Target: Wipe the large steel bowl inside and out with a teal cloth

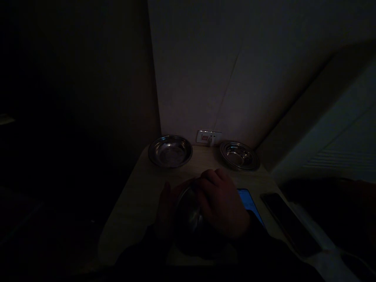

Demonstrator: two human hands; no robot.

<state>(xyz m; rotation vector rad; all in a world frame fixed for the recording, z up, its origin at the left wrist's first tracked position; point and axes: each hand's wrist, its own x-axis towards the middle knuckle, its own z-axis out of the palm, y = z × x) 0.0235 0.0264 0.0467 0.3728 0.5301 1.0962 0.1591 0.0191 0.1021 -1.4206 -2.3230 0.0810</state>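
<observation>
In dim light, a rounded, shiny metal bowl is tilted on its side between my hands, close to my body, its lower part lost in shadow. My left hand supports its left side, thumb pointing up and fingers partly behind the rim. Curled over the upper right edge is my right hand, closed, its fingertips pressed at the rim. Whether those fingertips also pinch something small is too dark to see. Partly behind my right wrist lies a phone with a lit blue screen.
A shallow steel dish stands at the back left of the light wooden table. More nested steel dishes sit at the back right. The wall has a socket with a plug in it. A dark phone-like slab lies along the right edge.
</observation>
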